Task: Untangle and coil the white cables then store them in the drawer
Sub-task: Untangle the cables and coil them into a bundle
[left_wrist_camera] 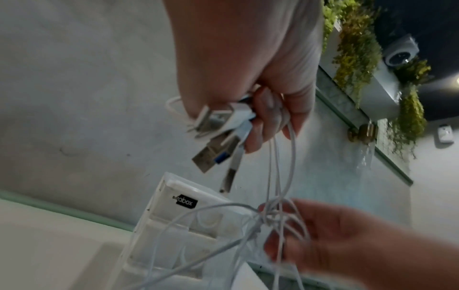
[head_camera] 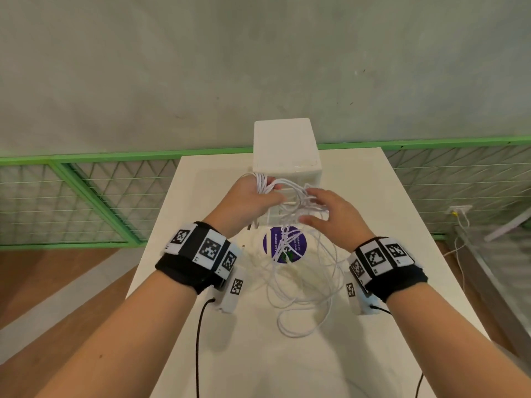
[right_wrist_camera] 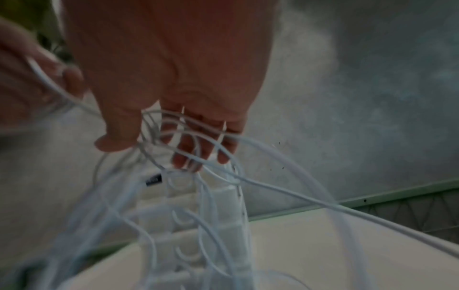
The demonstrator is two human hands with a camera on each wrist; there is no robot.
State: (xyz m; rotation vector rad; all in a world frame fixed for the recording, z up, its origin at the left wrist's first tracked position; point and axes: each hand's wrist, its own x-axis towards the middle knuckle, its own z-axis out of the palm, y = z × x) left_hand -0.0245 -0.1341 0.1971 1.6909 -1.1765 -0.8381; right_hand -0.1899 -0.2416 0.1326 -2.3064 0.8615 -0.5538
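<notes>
White cables: still one tangled mass, lifted, loops trailing down onto mid-table. USB plug ends bunched at top. White drawer unit upright at table's far edge, drawers closed.

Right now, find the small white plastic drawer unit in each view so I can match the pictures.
Head view: small white plastic drawer unit at centre, at the far end of the white table, behind both hands.
Left wrist view: lower centre, tilted, black label on its top drawer.
Right wrist view: lower centre, blurred, behind the white cables.
Shared landmark: the green rail along the wall's foot.
</notes>
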